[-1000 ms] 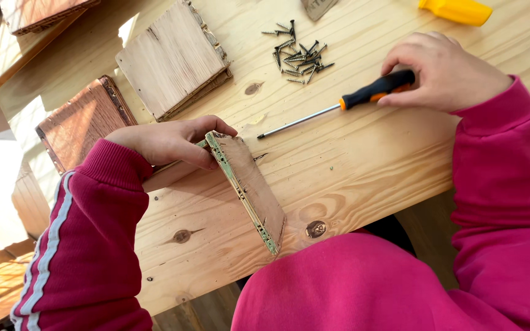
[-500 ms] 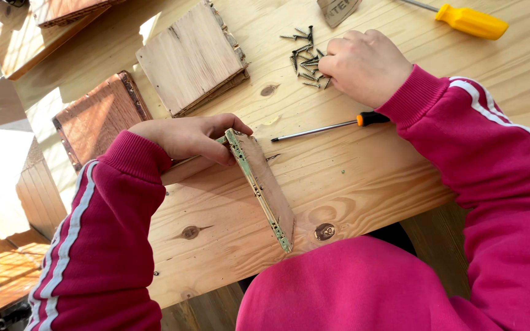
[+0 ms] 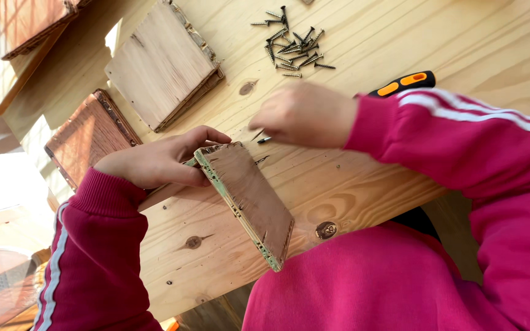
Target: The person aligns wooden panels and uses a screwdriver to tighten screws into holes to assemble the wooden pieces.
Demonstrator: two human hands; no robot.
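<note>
Brown board (image 3: 251, 199), greenish pitted edge

No packages, labels, signs or screens in view.

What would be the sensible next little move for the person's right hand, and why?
Probably bring the screw in the right hand to the edge of the wooden panel, which the left hand holds tilted up; the screwdriver lies close by.
</note>
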